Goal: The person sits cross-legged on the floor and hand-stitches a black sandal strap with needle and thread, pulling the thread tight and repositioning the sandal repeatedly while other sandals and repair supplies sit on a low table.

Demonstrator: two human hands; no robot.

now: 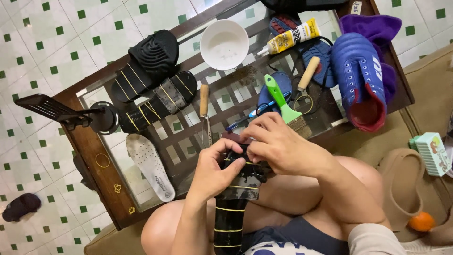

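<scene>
Hands work over the lap: left hand (214, 170) grips a black shoe (233, 208) bound with yellow rubber bands. Right hand (278, 144) has fingers curled, pinching its top edge, near the green brush (283, 101).

Head view, steeply downward, close over lap and table (94, 156)

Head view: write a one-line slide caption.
Both hands, left hand and right hand, grip a black rubber-banded shoe over a glass table.

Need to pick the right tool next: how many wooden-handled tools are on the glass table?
2. One wooden-handled awl lies upright in the picture at the table's middle, right of the strapped black soles. A second wooden handle lies tilted beside the blue shoe. Others may be hidden under the hands.
</scene>
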